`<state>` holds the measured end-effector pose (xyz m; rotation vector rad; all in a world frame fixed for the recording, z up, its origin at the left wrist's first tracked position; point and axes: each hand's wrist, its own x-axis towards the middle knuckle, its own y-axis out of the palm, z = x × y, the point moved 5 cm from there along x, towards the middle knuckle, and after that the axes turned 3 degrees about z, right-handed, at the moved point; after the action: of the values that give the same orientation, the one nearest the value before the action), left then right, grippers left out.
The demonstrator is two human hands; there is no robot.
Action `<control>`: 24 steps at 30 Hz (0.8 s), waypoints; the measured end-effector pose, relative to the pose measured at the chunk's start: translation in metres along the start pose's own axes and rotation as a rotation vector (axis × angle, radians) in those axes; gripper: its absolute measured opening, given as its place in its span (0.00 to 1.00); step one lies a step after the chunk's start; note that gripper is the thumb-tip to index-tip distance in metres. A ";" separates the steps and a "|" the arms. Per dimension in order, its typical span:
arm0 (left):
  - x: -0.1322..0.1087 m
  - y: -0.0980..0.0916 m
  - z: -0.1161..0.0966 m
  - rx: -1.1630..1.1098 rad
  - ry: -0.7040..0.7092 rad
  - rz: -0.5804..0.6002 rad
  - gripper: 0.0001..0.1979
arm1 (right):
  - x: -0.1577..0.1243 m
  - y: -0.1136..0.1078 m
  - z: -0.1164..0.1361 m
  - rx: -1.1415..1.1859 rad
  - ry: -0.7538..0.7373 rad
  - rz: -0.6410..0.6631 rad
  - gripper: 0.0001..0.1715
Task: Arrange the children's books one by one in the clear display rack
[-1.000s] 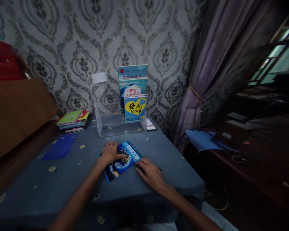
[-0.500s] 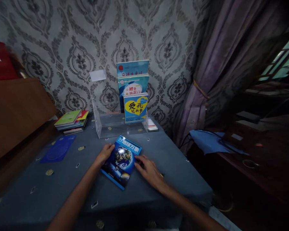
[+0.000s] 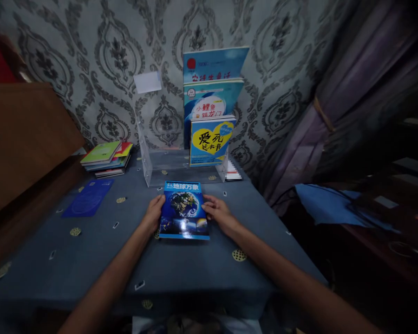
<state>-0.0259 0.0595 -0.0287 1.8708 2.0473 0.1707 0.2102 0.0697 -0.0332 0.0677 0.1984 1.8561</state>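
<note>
Patterned wall (image 3: 90,46) fills the top of the frame. Below it, the blue-grey table (image 3: 90,260) spreads across the lower left and centre. A purple curtain (image 3: 351,93) hangs down the right side, tied back partway up. A brown board (image 3: 21,134) leans at the left edge.

A clear stand (image 3: 153,162) sits at the centre against the wall. Three books (image 3: 212,139) stand upright in its right end, stepped one behind another. Right of the table, a blue cloth (image 3: 327,206) lies in the dark. A blue folder (image 3: 88,198) lies flat on the table at mid-left, and a stack (image 3: 106,160) of thin books sits just above it, near the board.

You have the Earth book (image 3: 184,208) at the centre of the frame, just below the stand, cover up and title at the top. Whether it rests on the table or is raised off it cannot be told. Your left hand (image 3: 155,211) grasps its left edge and your right hand (image 3: 218,213) grasps its right edge, fingers curled onto the cover.

A small white card (image 3: 147,82) shows at the stand's upper left corner.
</note>
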 end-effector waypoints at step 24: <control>0.015 0.033 -0.014 -0.168 -0.018 0.245 0.19 | -0.003 -0.012 0.024 0.334 0.086 0.239 0.23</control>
<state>-0.0009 0.0801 -0.0073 2.0023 1.7278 0.3747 0.2257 0.0721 -0.0110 0.2520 0.5811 2.0478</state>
